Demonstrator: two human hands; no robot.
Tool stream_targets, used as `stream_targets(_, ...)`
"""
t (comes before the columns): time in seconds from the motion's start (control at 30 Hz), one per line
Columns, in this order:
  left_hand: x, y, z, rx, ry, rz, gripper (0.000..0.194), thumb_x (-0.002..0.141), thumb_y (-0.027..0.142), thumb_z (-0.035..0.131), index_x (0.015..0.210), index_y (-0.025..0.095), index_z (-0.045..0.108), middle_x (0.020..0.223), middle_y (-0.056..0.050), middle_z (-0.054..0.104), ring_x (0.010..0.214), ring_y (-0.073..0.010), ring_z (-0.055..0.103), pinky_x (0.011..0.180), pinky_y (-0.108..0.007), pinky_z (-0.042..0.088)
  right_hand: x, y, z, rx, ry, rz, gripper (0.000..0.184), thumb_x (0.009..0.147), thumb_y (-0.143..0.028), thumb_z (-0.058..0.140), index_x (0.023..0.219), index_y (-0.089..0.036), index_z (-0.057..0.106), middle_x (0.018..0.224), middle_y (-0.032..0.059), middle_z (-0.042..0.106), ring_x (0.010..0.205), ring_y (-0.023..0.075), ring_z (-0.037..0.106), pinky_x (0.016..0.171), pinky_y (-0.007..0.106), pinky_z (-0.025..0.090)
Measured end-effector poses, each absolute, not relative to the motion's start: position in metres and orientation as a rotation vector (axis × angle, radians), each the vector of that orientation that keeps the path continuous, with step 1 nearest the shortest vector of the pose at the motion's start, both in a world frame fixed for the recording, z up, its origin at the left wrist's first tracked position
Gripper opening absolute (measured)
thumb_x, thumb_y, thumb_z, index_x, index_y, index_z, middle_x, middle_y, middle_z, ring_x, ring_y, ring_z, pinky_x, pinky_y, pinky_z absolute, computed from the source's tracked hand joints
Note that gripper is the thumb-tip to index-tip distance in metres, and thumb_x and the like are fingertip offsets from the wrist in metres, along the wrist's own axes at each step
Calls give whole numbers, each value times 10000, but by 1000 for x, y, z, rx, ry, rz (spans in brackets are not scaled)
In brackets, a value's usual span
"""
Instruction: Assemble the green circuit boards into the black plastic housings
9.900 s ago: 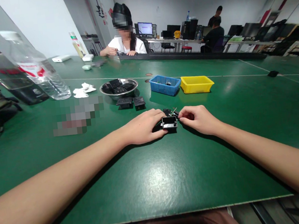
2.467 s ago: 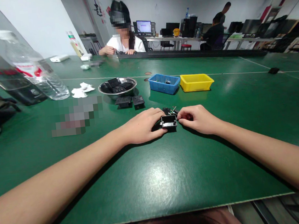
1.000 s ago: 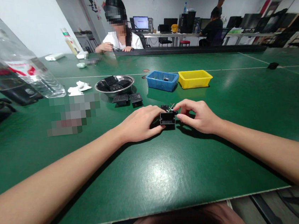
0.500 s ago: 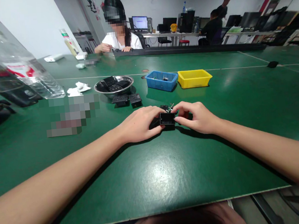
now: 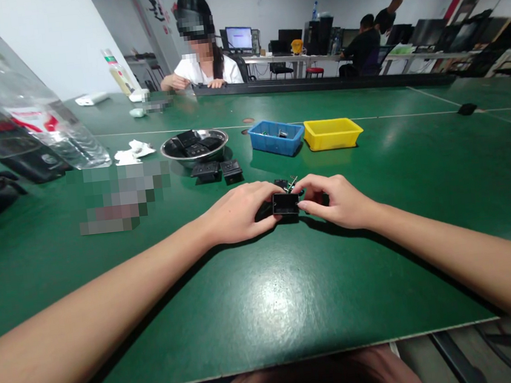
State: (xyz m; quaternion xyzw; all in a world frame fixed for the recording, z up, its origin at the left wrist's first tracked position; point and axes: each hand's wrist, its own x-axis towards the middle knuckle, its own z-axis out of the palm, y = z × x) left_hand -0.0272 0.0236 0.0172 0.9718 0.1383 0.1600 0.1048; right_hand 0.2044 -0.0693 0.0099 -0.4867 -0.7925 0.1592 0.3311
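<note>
A small black plastic box (image 5: 285, 204), its open side facing me, is held just over the green table (image 5: 268, 312). My left hand (image 5: 244, 212) grips the box from the left, thumb low and fingers behind. At the box's right side, my right hand (image 5: 336, 200) has its thumb and index finger closed against the edge. Just behind the box, thin silvery metal pieces (image 5: 292, 183) stick up beside a dark part. Whether my right fingers also touch these pieces is hard to make out.
Beyond my hands are a metal bowl (image 5: 174, 155) of black parts, two loose black parts (image 5: 231, 171), a blue bin (image 5: 278, 145) with small metal items and a yellow bin (image 5: 332, 137). Bottles (image 5: 42, 116) stand at left. Across the table sits a person (image 5: 203, 63).
My hands and the black box hold almost the same pose. In the background, a standing person has leaned slightly to the right.
</note>
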Motion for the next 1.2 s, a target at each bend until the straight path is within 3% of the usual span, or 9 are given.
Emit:
stream_targets(0.7, -27, 24, 17, 2863, 379, 459, 343, 901, 306, 568, 1217, 174, 581, 1141, -95, 703, 1018, -235, 675, 877, -343, 524, 205, -69, 9, -1290, -2107, 440, 234, 902, -262, 613, 1125, -189, 605, 687, -42, 616, 579, 112, 523, 591, 225, 378)
stream_targets(1.2, -28, 24, 16, 2873, 357, 462, 319, 911, 324, 563, 1184, 162, 587, 1098, -95, 696, 988, -229, 664, 849, -323, 514, 204, -67, 11, -1346, -2152, 394, 137, 874, -215, 620, 999, -166, 649, 675, -33, 603, 590, 113, 503, 612, 236, 360)
